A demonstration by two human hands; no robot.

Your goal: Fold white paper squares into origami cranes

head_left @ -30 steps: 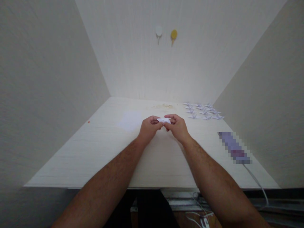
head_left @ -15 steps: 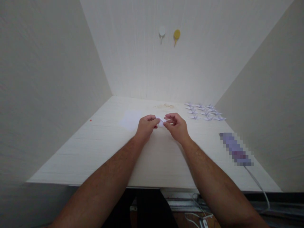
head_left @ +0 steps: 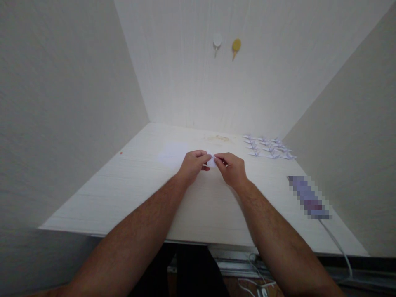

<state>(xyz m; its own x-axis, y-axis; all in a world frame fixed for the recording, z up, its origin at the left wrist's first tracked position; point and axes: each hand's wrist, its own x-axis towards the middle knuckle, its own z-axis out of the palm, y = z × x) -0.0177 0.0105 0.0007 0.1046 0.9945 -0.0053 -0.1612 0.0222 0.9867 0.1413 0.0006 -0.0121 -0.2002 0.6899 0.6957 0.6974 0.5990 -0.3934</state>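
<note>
A small piece of folded white paper (head_left: pixel 211 161) is held between my two hands, just above the table. My left hand (head_left: pixel 195 164) pinches its left side with thumb and fingers. On the other side, my right hand (head_left: pixel 230 166) has its thumb and fingertips closed on the paper's right edge. The fingers cover much of the paper, so its exact folds cannot be made out. Left of my hands lies a pale sheet of paper (head_left: pixel 173 152), flat on the table.
Several folded paper cranes (head_left: pixel 267 144) stand in rows at the back right. A blurred-out device (head_left: pixel 309 198) with a white cable (head_left: pixel 338 243) lies at the right edge of the table (head_left: pixel 130 194). White (head_left: pixel 217 41) and yellow (head_left: pixel 236 44) hooks are on the back wall.
My right hand's fingers have closed in on the paper and the gap between the hands has narrowed. The view has shifted slightly.
</note>
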